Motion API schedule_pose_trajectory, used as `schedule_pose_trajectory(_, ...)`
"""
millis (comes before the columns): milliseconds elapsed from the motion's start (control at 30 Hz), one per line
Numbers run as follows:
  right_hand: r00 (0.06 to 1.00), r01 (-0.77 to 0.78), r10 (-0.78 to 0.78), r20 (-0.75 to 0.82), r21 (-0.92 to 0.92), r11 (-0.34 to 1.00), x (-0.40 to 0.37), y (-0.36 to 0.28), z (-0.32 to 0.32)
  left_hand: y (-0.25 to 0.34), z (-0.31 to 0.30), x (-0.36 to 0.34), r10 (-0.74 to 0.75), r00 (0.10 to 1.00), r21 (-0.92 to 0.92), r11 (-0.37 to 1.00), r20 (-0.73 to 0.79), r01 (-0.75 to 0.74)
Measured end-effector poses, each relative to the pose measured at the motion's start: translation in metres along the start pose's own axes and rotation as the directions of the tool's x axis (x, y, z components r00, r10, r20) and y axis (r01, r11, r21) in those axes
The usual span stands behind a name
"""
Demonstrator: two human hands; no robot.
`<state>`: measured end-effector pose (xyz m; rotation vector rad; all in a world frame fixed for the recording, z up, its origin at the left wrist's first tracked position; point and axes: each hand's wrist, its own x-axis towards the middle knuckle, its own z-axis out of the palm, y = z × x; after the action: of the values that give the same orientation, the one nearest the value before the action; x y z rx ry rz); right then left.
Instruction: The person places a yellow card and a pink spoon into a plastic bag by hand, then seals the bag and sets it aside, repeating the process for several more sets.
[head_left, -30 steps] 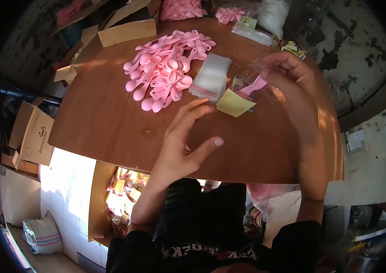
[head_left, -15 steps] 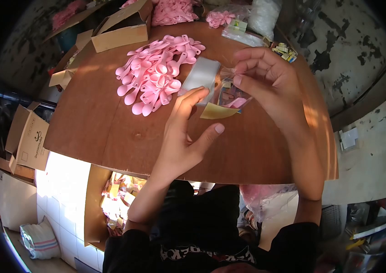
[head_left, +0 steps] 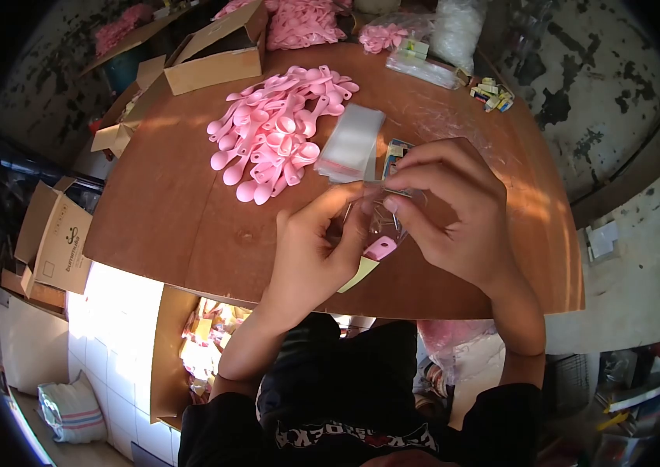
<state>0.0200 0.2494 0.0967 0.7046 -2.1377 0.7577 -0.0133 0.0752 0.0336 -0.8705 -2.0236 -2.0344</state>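
Both hands pinch the top of a small clear plastic bag (head_left: pixel 386 226) above the table. My left hand (head_left: pixel 322 241) is closed on its left side, my right hand (head_left: pixel 450 210) on its right side. Inside the bag show a pink spoon's handle (head_left: pixel 380 248) and a yellowish card (head_left: pixel 359 275) at the lower end. Behind the hands lies a stack of flat clear bags (head_left: pixel 352 144), and beside it a small blue printed packet (head_left: pixel 397 156), partly covered by my right hand. A pile of pink spoons (head_left: pixel 275 132) spreads to the left.
The brown table (head_left: pixel 174 218) has an open cardboard box (head_left: pixel 215 66) at its back left. Bagged pink items (head_left: pixel 305 25), clear plastic packs (head_left: pixel 423 68) and small yellow boxes (head_left: pixel 492 94) are along the back. Below the front edge, a carton (head_left: pixel 170 350) holds packed pieces.
The clear bag has come nearer to me, and its card end now hangs lower. My left hand has closed on the bag's top edge beside my right hand.
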Motion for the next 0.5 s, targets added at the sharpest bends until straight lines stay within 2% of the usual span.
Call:
schedule_pose_trajectory(67, 0.992, 0.064, -0.046, 0.116, -0.151, 0.987, -0.004, -0.003, -0.002, 0.008, -0.003, -0.001, 0.039, 0.999, 0.154, 0.987, 0.023, -0.042)
schedule_pose_trajectory(200, 0.994, 0.101, -0.088, 0.071, -0.203, 0.974, -0.009, -0.002, 0.005, 0.009, -0.003, -0.003, 0.090, 0.994, 0.192, 0.976, 0.061, -0.100)
schedule_pose_trajectory(267, 0.991, 0.124, -0.110, 0.075, -0.226, 0.966, -0.008, -0.002, 0.006, 0.005, 0.000, -0.003, 0.230, 0.972, 0.271, 0.934, 0.039, -0.232)
schedule_pose_trajectory(400, 0.985, 0.158, -0.128, 0.115, -0.313, 0.937, -0.008, -0.007, 0.007, 0.007, -0.006, -0.006, 0.200, 0.971, 0.410, 0.881, 0.133, -0.237)
schedule_pose_trajectory(467, 0.985, 0.151, -0.109, 0.135, -0.357, 0.922, -0.008, -0.012, 0.008, 0.007, -0.006, -0.006, 0.256, 0.947, 0.510, 0.798, 0.196, -0.321)
schedule_pose_trajectory(500, 0.984, 0.145, -0.089, 0.155, -0.401, 0.905, -0.009, -0.014, 0.008, 0.007, -0.006, -0.006, 0.255, 0.947, 0.510, 0.798, 0.197, -0.322)
